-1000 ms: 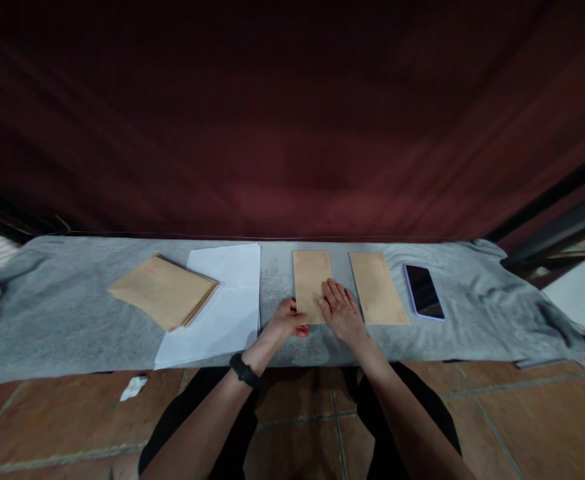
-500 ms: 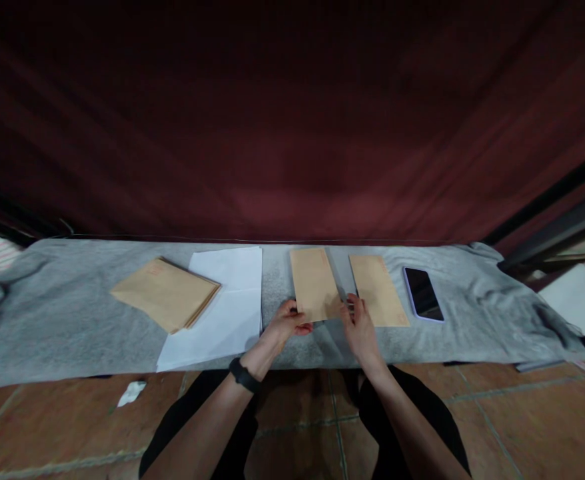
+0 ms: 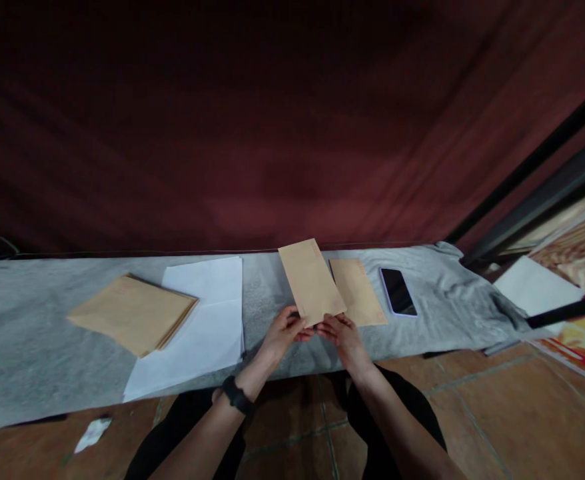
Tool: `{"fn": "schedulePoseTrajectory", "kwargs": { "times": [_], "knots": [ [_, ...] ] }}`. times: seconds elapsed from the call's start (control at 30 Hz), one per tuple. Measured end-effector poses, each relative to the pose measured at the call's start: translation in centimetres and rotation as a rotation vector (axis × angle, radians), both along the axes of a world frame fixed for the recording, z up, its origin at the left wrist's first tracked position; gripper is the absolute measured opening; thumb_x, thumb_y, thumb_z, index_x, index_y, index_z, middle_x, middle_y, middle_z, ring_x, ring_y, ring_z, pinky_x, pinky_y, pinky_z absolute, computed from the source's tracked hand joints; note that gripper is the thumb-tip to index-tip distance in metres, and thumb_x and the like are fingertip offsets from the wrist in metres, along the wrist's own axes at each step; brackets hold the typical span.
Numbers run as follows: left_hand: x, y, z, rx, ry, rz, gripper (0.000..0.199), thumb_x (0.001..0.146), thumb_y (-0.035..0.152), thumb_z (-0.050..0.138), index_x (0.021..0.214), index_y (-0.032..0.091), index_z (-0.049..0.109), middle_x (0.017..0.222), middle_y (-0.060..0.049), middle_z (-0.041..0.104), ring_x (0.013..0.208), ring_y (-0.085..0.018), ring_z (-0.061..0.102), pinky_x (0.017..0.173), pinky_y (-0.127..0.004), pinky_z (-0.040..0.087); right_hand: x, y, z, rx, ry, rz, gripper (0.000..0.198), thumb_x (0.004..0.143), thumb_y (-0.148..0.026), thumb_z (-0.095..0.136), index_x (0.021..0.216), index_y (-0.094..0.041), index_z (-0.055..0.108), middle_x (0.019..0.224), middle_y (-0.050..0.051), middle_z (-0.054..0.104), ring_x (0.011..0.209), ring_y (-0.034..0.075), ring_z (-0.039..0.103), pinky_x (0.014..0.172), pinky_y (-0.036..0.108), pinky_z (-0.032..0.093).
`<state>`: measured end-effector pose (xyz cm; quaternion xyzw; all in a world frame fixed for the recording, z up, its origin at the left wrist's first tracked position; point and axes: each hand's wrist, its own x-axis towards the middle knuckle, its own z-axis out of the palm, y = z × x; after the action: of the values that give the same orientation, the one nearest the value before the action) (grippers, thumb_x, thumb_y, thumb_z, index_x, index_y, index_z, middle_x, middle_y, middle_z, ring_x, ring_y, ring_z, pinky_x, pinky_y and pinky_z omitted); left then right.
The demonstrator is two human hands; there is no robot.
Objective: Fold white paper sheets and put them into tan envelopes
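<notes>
A brown paper envelope point(image 3: 310, 279) is held up at its near edge by both hands, tilted with its far end leaning left. My left hand point(image 3: 283, 331) grips the near left corner, thumb on top and fingers beneath. At the near right corner, my right hand point(image 3: 341, 335) has its fingers closed on the edge. A second brown envelope point(image 3: 363, 293) lies flat on the grey cloth just to the right, partly covered by the held one. Off to the left, a stack of brown envelopes point(image 3: 132, 310) rests partly on white paper sheets point(image 3: 205, 327).
A phone point(image 3: 398, 292) with a pale purple case lies on the grey cloth point(image 3: 447, 293), right of the envelopes. A dark red curtain point(image 3: 272, 147) hangs behind the bench. Black bars point(image 3: 532, 167) stand at the right. A crumpled white scrap point(image 3: 92, 433) is on the tiled floor.
My right hand has moved left from beside the flat envelope onto the held envelope's near edge. The held envelope has turned, its far end swinging left. The view has shifted right.
</notes>
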<state>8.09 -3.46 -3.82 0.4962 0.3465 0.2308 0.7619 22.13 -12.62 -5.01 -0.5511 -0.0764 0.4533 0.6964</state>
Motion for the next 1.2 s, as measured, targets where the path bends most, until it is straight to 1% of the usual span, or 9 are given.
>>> {"fn": "schedulePoseTrajectory", "kwargs": {
  "times": [0.13, 0.27, 0.37, 0.5, 0.6, 0.77, 1.0, 1.2],
  "knots": [
    [-0.4, 0.7, -0.2, 0.025, 0.018, 0.045, 0.053, 0.068, 0.051, 0.082, 0.104, 0.019, 0.059, 0.081, -0.003, 0.072, 0.072, -0.018, 0.071, 0.067, -0.029, 0.056, 3.2, -1.1, 0.4, 0.019, -0.072, -0.11, 0.036, 0.059, -0.041, 0.088, 0.065, -0.022, 0.058, 0.064, 0.001, 0.069, 0.065, 0.02, 0.072, 0.067, 0.032, 0.062],
    [-1.0, 1.2, -0.4, 0.044, 0.058, 0.072, 0.047, 0.068, 0.048, 0.082, 0.1, 0.02, 0.062, 0.08, -0.002, 0.072, 0.072, -0.018, 0.069, 0.066, -0.029, 0.055, 6.5, -2.7, 0.5, -0.043, -0.134, -0.158, 0.032, 0.063, -0.037, 0.087, 0.068, -0.021, 0.059, 0.066, 0.004, 0.071, 0.065, 0.021, 0.073, 0.067, 0.032, 0.064],
    [-1.2, 1.2, -0.3, 0.045, 0.083, 0.053, 0.042, 0.068, 0.045, 0.08, 0.097, 0.02, 0.064, 0.08, -0.003, 0.072, 0.072, -0.018, 0.069, 0.065, -0.028, 0.054, 7.8, -4.0, 0.2, -0.083, -0.133, -0.168, 0.029, 0.065, -0.033, 0.087, 0.07, -0.02, 0.06, 0.066, 0.005, 0.072, 0.063, 0.021, 0.074, 0.064, 0.03, 0.063],
    [-1.2, 1.2, -0.3, 0.038, 0.109, 0.043, 0.036, 0.067, 0.041, 0.08, 0.092, 0.019, 0.065, 0.076, -0.002, 0.071, 0.068, -0.017, 0.068, 0.063, -0.027, 0.053, 8.0, -5.1, -0.4, -0.1, -0.119, -0.165, 0.024, 0.066, -0.028, 0.084, 0.07, -0.019, 0.062, 0.067, 0.006, 0.073, 0.065, 0.021, 0.076, 0.065, 0.029, 0.064],
    [-1.3, 1.3, -0.3, 0.042, 0.114, 0.048, 0.034, 0.066, 0.039, 0.08, 0.09, 0.019, 0.066, 0.075, -0.002, 0.071, 0.068, -0.016, 0.067, 0.062, -0.026, 0.053, 8.0, -5.5, -0.8, -0.099, -0.109, -0.164, 0.02, 0.068, -0.028, 0.082, 0.071, -0.02, 0.064, 0.07, 0.006, 0.075, 0.069, 0.023, 0.077, 0.068, 0.032, 0.065],
    [-1.4, 1.5, -0.6, 0.063, 0.123, 0.057, 0.034, 0.064, 0.041, 0.08, 0.086, 0.019, 0.066, 0.074, -0.002, 0.071, 0.066, -0.016, 0.067, 0.061, -0.026, 0.052, 8.4, -5.5, -1.1, -0.11, -0.107, -0.17, 0.019, 0.068, -0.028, 0.081, 0.07, -0.023, 0.063, 0.07, 0.006, 0.075, 0.073, 0.026, 0.077, 0.072, 0.037, 0.067],
    [-1.7, 1.3, -0.8, 0.102, 0.135, 0.048, 0.029, 0.068, 0.04, 0.077, 0.086, 0.02, 0.067, 0.075, -0.001, 0.07, 0.067, -0.016, 0.066, 0.061, -0.025, 0.05, 8.5, -5.6, -1.4, -0.123, -0.083, -0.176, 0.014, 0.074, -0.027, 0.076, 0.071, -0.022, 0.063, 0.071, 0.006, 0.076, 0.074, 0.023, 0.078, 0.077, 0.032, 0.066],
    [-1.9, 1.1, -0.8, 0.117, 0.143, 0.03, 0.027, 0.07, 0.04, 0.074, 0.086, 0.02, 0.067, 0.075, -0.001, 0.069, 0.067, -0.015, 0.066, 0.061, -0.025, 0.049, 8.4, -5.8, -1.3, -0.139, -0.058, -0.149, 0.013, 0.077, -0.026, 0.075, 0.073, -0.02, 0.064, 0.073, 0.008, 0.077, 0.073, 0.023, 0.077, 0.072, 0.031, 0.065]
  ]
}}
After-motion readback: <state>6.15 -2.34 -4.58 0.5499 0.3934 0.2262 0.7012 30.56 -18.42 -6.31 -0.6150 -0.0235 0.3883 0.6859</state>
